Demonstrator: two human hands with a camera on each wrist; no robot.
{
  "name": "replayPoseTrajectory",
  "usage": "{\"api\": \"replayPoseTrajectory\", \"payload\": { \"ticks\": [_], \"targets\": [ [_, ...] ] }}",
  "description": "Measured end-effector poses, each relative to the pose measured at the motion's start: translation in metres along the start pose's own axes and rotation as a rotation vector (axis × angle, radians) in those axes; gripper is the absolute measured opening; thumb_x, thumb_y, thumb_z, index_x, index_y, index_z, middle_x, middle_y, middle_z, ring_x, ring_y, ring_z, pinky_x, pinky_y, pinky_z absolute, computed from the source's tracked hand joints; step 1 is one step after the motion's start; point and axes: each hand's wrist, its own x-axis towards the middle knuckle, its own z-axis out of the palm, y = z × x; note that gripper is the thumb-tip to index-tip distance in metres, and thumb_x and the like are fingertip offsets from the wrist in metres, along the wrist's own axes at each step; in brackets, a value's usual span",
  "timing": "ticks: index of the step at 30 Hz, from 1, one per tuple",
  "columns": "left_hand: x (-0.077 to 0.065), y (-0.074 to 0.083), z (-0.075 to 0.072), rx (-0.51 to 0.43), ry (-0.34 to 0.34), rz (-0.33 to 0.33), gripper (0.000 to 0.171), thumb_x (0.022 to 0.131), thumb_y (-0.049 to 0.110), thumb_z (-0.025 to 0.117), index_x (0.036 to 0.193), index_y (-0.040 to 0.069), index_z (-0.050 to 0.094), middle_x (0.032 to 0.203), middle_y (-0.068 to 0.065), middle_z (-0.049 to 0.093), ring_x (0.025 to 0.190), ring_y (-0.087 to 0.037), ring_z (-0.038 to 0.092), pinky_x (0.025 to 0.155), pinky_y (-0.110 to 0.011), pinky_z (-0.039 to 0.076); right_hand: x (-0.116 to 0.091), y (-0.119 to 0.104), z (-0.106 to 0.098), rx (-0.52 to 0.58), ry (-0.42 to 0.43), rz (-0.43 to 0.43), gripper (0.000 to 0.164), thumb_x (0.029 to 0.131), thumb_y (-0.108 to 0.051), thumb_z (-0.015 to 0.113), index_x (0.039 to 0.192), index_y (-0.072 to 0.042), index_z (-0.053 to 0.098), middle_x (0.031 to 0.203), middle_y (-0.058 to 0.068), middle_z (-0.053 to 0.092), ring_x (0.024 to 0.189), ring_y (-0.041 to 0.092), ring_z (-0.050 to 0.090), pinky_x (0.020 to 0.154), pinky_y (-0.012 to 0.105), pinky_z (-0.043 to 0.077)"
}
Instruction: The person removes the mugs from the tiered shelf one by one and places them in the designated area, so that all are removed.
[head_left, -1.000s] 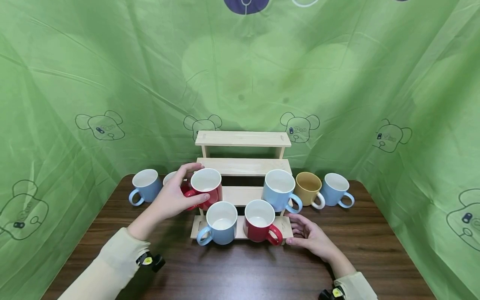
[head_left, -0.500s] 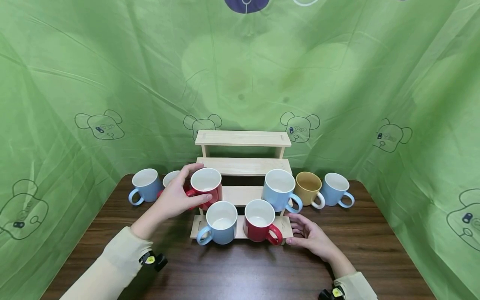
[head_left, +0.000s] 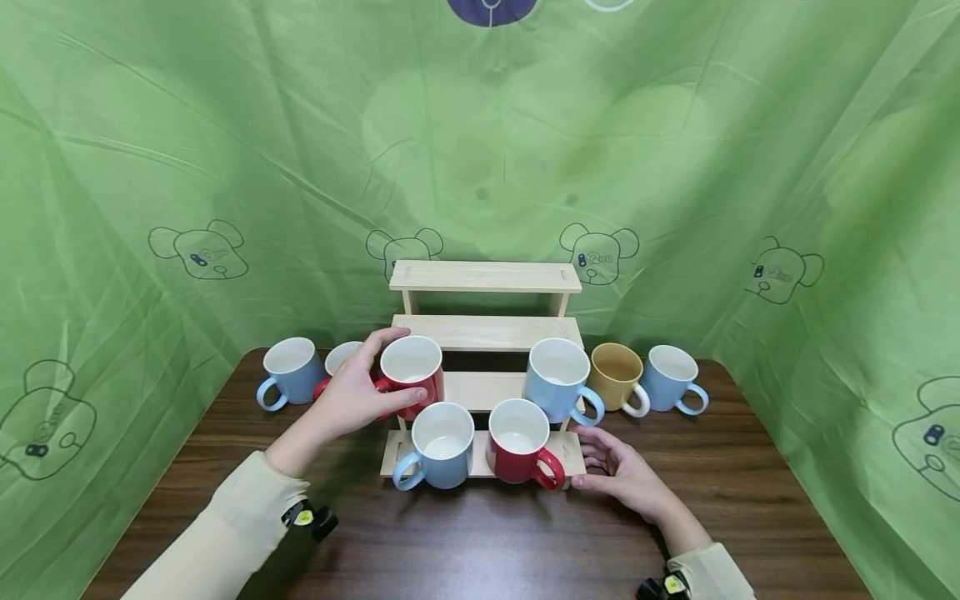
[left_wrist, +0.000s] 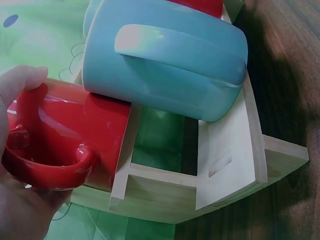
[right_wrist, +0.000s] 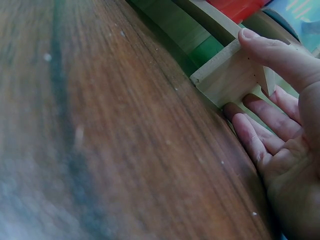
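Observation:
A red mug [head_left: 417,372] with a white inside stands upright at the left end of the second step of a pale wooden tiered rack [head_left: 487,332]. My left hand [head_left: 351,387] grips this mug, thumb at the front and fingers round the back; in the left wrist view its red handle [left_wrist: 55,172] lies within the grasp. My right hand [head_left: 626,471] holds the right end of the lowest step, thumb [right_wrist: 262,45] on its front corner and fingers along the side. On that step are a blue mug [head_left: 444,447] and another red mug [head_left: 517,443].
A second blue mug [head_left: 557,379] occupies the second step's right end. Right of the rack stand a yellow mug [head_left: 613,383] and a blue mug [head_left: 667,383]. Left of it are another blue mug [head_left: 296,375] and a partly hidden red mug [head_left: 341,357]. A green curtain [head_left: 480,167] hangs behind.
My left hand and forearm have shifted slightly right, uncovering more of the red mug behind. The gripped mug stays in place, and my right hand keeps its position.

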Motion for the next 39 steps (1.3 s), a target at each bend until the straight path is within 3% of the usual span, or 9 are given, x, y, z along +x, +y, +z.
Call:
{"api": "replayPoseTrajectory", "payload": {
  "ticks": [23, 35, 39],
  "targets": [
    [0.0004, 0.0029, 0.0013, 0.029, 0.019, -0.026, 0.090, 0.079, 0.032, 0.101, 0.155, 0.020, 0.053, 0.131, -0.010, 0.071, 0.117, -0.029, 0.067, 0.098, -0.050, 0.054, -0.0003, 0.0003, -0.0010, -0.022, 0.010, 0.010, 0.075, 0.096, -0.010, 0.086, 0.159, -0.001, 0.047, 0.150, 0.023, 0.061, 0.122, 0.021, 0.070, 0.102, 0.027, 0.057],
    [-0.0010, 0.0033, -0.0036, 0.005, 0.025, -0.046, 0.090, 0.077, 0.034, 0.103, 0.152, 0.024, 0.054, 0.128, -0.007, 0.070, 0.112, -0.029, 0.067, 0.087, -0.045, 0.058, 0.0003, 0.0021, -0.0002, 0.024, -0.015, -0.047, 0.075, 0.095, -0.003, 0.084, 0.158, 0.004, 0.045, 0.150, 0.028, 0.058, 0.119, 0.021, 0.071, 0.100, 0.028, 0.058],
    [-0.0011, 0.0045, -0.0053, 0.004, 0.023, -0.042, 0.090, 0.077, 0.032, 0.103, 0.152, 0.023, 0.054, 0.129, -0.008, 0.069, 0.113, -0.029, 0.067, 0.087, -0.045, 0.059, 0.0001, 0.0018, -0.0003, 0.016, -0.009, -0.031, 0.075, 0.095, -0.005, 0.085, 0.158, 0.003, 0.046, 0.149, 0.027, 0.059, 0.120, 0.021, 0.071, 0.100, 0.027, 0.058]
  ]
}}
